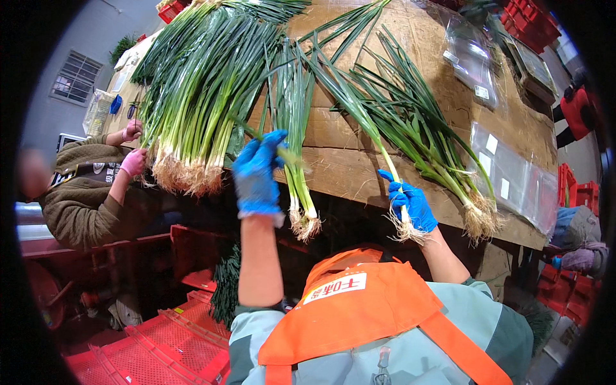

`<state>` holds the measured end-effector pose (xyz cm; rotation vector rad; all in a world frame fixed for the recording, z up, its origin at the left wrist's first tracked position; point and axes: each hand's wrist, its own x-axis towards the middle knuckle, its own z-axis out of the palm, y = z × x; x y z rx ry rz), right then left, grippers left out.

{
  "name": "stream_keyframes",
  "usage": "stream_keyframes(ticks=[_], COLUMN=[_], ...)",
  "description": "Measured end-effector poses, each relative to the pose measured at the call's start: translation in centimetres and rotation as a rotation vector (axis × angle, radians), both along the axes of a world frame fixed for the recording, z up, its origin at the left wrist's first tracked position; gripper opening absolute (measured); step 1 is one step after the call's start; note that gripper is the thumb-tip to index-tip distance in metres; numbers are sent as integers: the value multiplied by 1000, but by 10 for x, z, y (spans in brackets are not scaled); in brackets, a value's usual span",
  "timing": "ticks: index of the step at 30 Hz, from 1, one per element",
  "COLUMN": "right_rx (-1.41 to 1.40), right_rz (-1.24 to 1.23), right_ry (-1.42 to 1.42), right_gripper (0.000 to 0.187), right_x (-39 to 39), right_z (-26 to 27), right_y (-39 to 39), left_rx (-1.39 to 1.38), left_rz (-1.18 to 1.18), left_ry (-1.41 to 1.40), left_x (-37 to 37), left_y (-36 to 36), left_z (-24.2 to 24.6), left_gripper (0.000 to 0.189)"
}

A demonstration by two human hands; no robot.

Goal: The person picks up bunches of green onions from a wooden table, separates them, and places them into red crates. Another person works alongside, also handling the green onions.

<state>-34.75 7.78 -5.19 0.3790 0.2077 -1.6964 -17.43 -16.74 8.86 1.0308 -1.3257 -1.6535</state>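
Observation:
My left hand (260, 173), in a blue glove, is raised over the table edge with its fingers closed round a motion-blurred green leaf piece (291, 157). My right hand (413, 204), gloved in blue too, grips one garlic-sprout-like green stalk (392, 163) just above its pale roots, which hang past the edge. The stalk's long leaves slant up and left across the table. Just right of my left hand lies a small bunch of stalks (297, 125), roots over the edge. Farther right, beyond my right hand, rests another loose bunch (433, 154).
A big heap of stalks (207, 96) covers the left of the cardboard-covered table (332, 168). Beside it a co-worker's pink-gloved hands (134, 161) touch its roots. Clear plastic bags (515, 178) lie at right. Red crates (163, 341) stand below left.

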Motion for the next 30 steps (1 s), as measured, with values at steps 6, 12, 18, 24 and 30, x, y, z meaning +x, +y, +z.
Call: stream_keyframes(ticks=[6, 12, 18, 24, 30], right_rx=[79, 70, 122, 348, 589], right_rz=[30, 16, 39, 115, 118], right_ry=[269, 298, 389, 805, 1189], right_gripper=[52, 53, 51, 34, 27], right_x=[2, 8, 13, 20, 30], right_z=[-3, -5, -10, -12, -25], right_y=[3, 1, -9, -15, -19], left_rx=[31, 376, 61, -160, -244], left_rz=[4, 95, -246, -173, -168], left_ry=[-331, -722, -1122, -770, -762], left_x=[138, 302, 286, 149, 86], left_y=[47, 81, 73, 34, 22], left_z=[17, -112, -191, -164, -158], left_gripper=[17, 17, 41, 26, 18])
